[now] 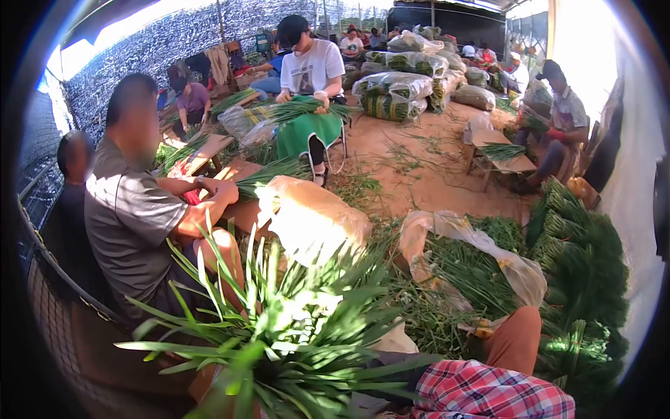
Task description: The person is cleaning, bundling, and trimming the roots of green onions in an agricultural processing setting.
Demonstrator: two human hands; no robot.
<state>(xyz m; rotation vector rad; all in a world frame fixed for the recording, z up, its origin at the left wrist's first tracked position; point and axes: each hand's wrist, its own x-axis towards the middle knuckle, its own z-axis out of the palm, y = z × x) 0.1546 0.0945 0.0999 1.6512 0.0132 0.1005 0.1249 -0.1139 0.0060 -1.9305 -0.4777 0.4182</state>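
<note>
Item: bunch of long green leaves [279,335], tips fanned toward the camera, held low at the wearer's lap, presumably for sorting. Plaid sleeve [481,391] reaches under it (both hands hidden by foliage; grip cannot be told). Plastic sack [474,258] of cut greens lies open beside, within reach.

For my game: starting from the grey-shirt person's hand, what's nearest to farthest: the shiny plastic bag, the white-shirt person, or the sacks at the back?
From the grey-shirt person's hand:
1. Plastic bag, just to its right.
2. White-shirt person, behind it, in the centre.
3. Sacks, at the back right.
</note>
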